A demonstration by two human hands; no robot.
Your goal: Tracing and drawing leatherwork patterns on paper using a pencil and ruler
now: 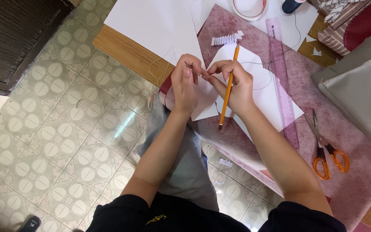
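My left hand [185, 83] and my right hand [235, 86] meet fingertip to fingertip over a white cut paper shape [263, 92] on a maroon cloth [353, 180]. Both pinch something very small between them, seemingly a thin thread [260, 86] that loops across the paper. An orange pencil [228, 88] is tucked in my right hand, tip pointing away from me. A folded white paper strip [226, 39] lies just beyond the pencil tip.
A translucent pink ruler [282, 77] lies to the right of the paper. Orange-handled scissors [325, 150] rest further right. A large white sheet [159, 25], a tape roll [250, 8] and grey fabric [361, 90] surround the work. Tiled floor [56, 129] is at left.
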